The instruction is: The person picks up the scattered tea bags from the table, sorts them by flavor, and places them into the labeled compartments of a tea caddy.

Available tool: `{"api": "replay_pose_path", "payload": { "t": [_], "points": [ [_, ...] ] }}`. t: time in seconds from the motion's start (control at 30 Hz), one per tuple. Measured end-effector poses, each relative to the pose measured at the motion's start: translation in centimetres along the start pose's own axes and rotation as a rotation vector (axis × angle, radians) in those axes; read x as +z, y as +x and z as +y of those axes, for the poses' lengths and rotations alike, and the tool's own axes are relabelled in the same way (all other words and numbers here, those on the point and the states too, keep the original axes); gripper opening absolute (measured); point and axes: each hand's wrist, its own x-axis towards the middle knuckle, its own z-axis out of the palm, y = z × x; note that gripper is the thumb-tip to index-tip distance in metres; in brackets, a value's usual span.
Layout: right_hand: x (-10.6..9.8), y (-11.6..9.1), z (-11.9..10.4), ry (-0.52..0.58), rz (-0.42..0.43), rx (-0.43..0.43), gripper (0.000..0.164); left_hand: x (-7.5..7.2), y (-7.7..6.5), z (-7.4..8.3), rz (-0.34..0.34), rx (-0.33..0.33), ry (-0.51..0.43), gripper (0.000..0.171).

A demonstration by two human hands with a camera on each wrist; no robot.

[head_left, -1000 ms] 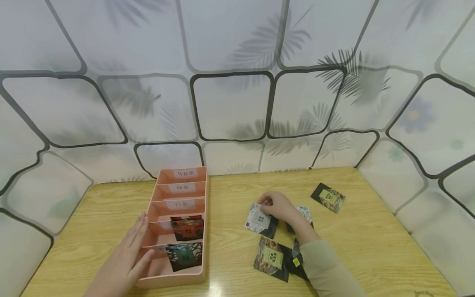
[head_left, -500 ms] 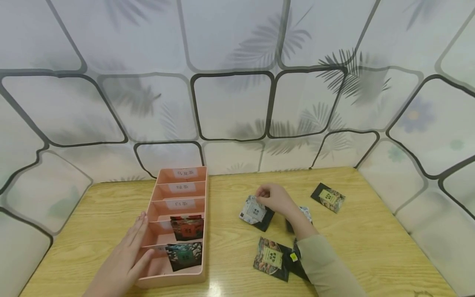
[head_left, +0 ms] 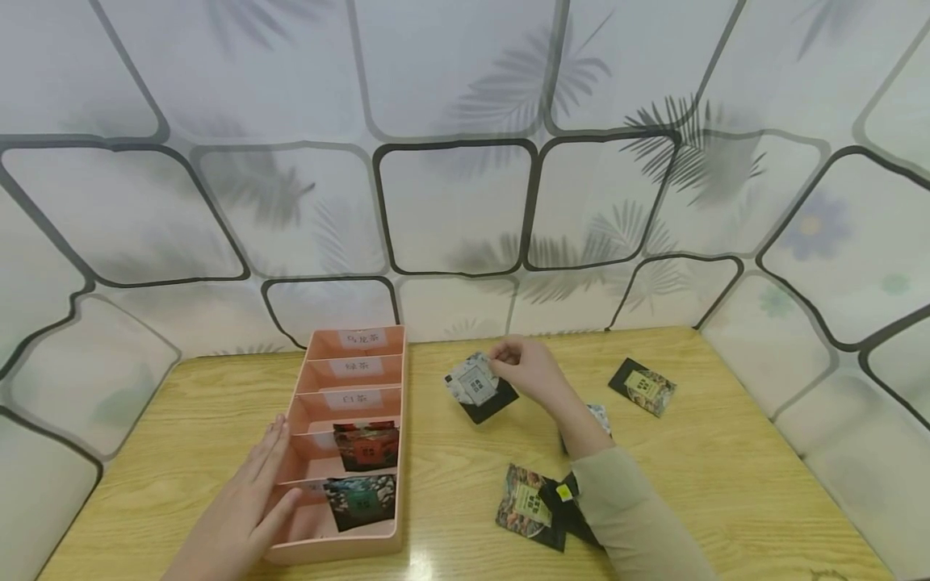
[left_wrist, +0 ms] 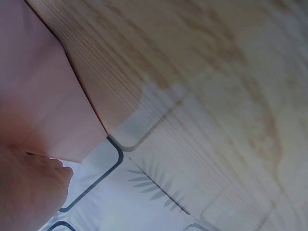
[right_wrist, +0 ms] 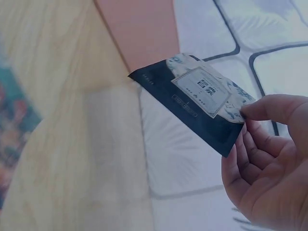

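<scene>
Between thumb and fingers, my right hand (head_left: 534,373) pinches a white-and-black tea sachet (head_left: 476,386) by one edge, raised over the table. In the right wrist view the sachet (right_wrist: 197,98) is tilted, its patterned label facing the camera. My left hand (head_left: 243,492) rests with straight fingers along the left side of a pink compartment box (head_left: 401,452). A dark green sachet (head_left: 362,502) leans in the box's nearest compartment. Reddish sachets (head_left: 367,448) stand in the one behind it. White labels with writing mark the farther compartments.
On the wooden table (head_left: 443,516) lie a brown-and-black sachet (head_left: 526,504) near the right forearm and another sachet (head_left: 644,386) at the far right. A white-patterned sachet (head_left: 600,415) is partly hidden by the right arm. Patterned fabric (head_left: 458,210) encloses the back and sides.
My right hand has lifted the white-and-black sachet and carried it left and away from me, toward the box. The left hand and the box have stayed in place.
</scene>
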Motion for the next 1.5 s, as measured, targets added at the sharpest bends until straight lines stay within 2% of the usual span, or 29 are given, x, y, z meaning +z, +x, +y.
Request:
{"api": "replay_pose_path", "payload": {
  "t": [0.27, 0.5, 0.9, 1.07, 1.5],
  "points": [
    [0.3, 0.4, -2.6, 0.086, 0.056, -0.112, 0.004, 0.1, -0.1, -0.1, 0.021, 0.025, 0.013, 0.081],
    [1.0, 0.1, -4.6, 0.153, 0.071, -0.133, 0.004, 0.1, -0.1, -0.1, 0.025, 0.030, 0.009, 0.081],
    [4.0, 0.8, -7.2, 0.268, 0.181, -0.220, 0.004, -0.1, 0.0, 0.1, -0.006, 0.003, -0.007, 0.082],
    [5.6, 1.1, -7.8, 0.318, 0.196, -0.235, 0.005, -0.1, 0.0, 0.1, -0.001, 0.007, -0.007, 0.082],
    [9.4, 1.5, -7.9, 0.481, 0.156, -0.222, 0.007, -0.2, 0.1, 0.1, -0.025, -0.012, -0.017, 0.082]
  ]
}}
